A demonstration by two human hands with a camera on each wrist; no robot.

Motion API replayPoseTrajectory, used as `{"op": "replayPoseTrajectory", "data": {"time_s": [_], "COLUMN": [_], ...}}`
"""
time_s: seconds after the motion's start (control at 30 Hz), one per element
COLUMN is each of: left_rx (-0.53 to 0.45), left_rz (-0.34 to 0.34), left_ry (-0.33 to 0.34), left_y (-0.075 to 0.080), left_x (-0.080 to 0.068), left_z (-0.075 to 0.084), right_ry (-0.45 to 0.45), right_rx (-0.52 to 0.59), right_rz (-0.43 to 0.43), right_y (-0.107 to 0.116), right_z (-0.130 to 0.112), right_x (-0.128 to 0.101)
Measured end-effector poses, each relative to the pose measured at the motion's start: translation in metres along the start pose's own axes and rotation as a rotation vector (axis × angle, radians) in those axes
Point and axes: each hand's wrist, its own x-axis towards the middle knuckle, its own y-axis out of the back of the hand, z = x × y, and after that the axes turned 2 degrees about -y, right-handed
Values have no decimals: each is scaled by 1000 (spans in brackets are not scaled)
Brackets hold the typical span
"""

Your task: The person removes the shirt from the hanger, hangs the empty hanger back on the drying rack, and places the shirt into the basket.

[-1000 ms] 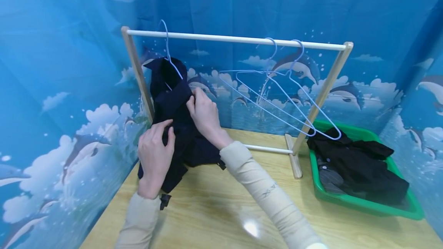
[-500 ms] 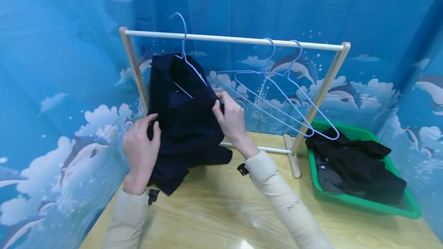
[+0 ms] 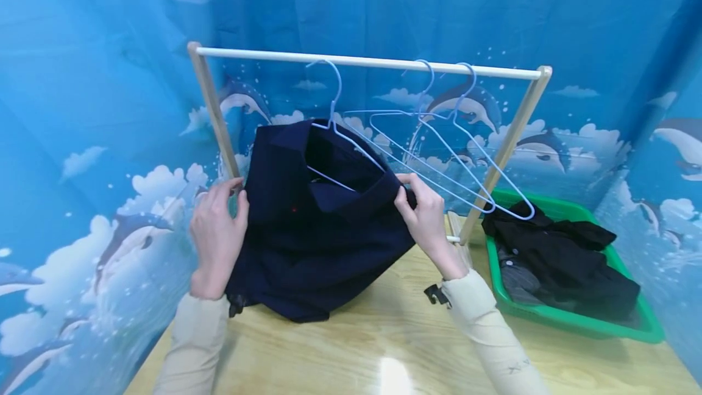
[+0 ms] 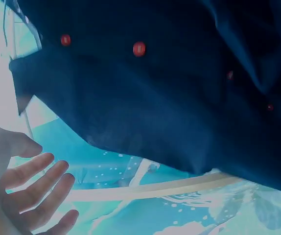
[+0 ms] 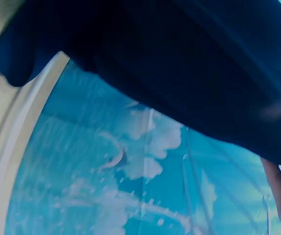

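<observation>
- Two hands work one dark navy shirt [image 3: 318, 224]: over the last second it has moved rightward from the rack's left post and spread wide, its hanger [image 3: 336, 116] now under the middle of the rail [image 3: 373, 63].
- That suggests the hanging step is nearly done, though I cannot tell whether the hook sits on the rail.
- The right hand [image 3: 425, 215] pinches the shirt's right shoulder; the left hand [image 3: 216, 233] rests at its left edge, fingers loosely spread in the wrist view.
- The shirt looks collared, with small red buttons [image 4: 139, 48], and its hem bunches on the wooden table [image 3: 384, 352].
</observation>
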Motion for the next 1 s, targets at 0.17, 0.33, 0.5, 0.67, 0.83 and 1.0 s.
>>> {"op": "replayPoseTrajectory", "data": {"time_s": [0.17,0.33,0.5,0.67,0.83,1.0], "left_rx": [-24,-43,-93,-142,-197,-233], "left_rz": [-16,-70,-157,-260,-360,-376], "left_ry": [-10,-30,-82,-131,-223,-261], "left_y": [-10,-24,-40,-52,-61,-67], "left_x": [2,3,4,4,4,-2], "left_z": [-4,-9,-15,-19,-17,-11], "right_ry": [-10,-51,-117,-171,-190,-216], "right_rx": [85,163,196,215,260,248], "right_rz": [-43,-89,-105,-98,-71,-73], "right_y": [19,34,51,67,84,97], "right_z": [17,27,33,32,19,24], "right_x": [-16,-32,-50,-61,-60,-67]}}
